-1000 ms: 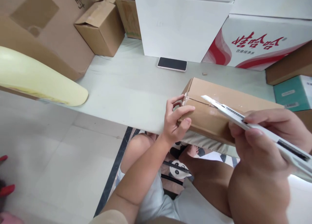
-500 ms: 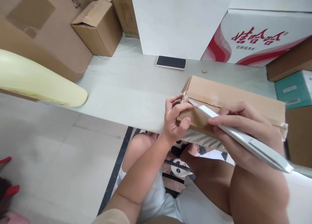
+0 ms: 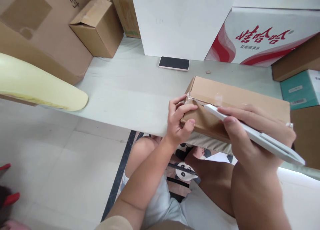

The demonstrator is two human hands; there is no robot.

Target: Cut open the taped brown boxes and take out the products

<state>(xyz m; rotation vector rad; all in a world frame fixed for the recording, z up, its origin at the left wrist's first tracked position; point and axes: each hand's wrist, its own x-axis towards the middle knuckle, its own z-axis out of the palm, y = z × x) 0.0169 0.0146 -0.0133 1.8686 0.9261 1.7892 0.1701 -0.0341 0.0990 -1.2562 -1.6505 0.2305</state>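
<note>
A long brown cardboard box (image 3: 240, 93) lies near the front edge of the table, with clear tape along its top seam. My left hand (image 3: 180, 119) grips the box's left end, fingers over the corner and thumb on the near side. In my right hand (image 3: 252, 130) is a white box cutter (image 3: 270, 145), held like a pen. Its thin blade points left and lies at the taped seam, close to my left fingertips. How deep the tip sits cannot be made out. My right hand covers part of the box's near side.
A phone (image 3: 174, 63) lies flat on the table (image 3: 120, 89) before a white box (image 3: 182, 23). Cartons stand at the back left, and a red-and-white carton (image 3: 267, 39) and a teal box (image 3: 297, 89) at the right. A pale yellow roll (image 3: 42, 83) juts in from the left.
My right hand has turned, and the cutter now lies lower and more in line with the seam. The left hand keeps its hold on the box. The view has shifted slightly.
</note>
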